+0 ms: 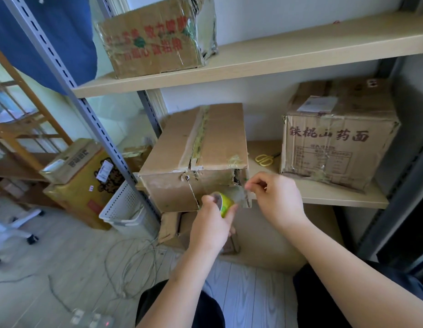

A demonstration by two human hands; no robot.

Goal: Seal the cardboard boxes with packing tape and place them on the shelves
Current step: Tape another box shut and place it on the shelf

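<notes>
left hand (pixel 211 223) gripping tape roll (pixel 223 203) | right hand (pixel 275 197) pinching tape end | box (pixel 196 157) at lower shelf (pixel 343 197) front-left corner | pull taut, press over torn front seam

**Boxes on two shelves, hands in front**

A box (pixel 196 157) is sitting at the left end of the lower shelf (pixel 343 200), its front overhanging the edge. To its right, scissors (pixel 265 159) are lying on the shelf, and farther right a second box (pixel 338 136) is standing. A third box (pixel 156 36) is resting on the upper shelf (pixel 276 55), toward its left. In front of the overhanging box, the left hand (pixel 211 223) is holding a tape roll (pixel 223 203), with the right hand (pixel 276 197) just to its right, possibly pinching the tape end. Left of the shelving, a basket (pixel 125 207) is standing on the floor (pixel 70 256) beside another box (pixel 80 183).
</notes>
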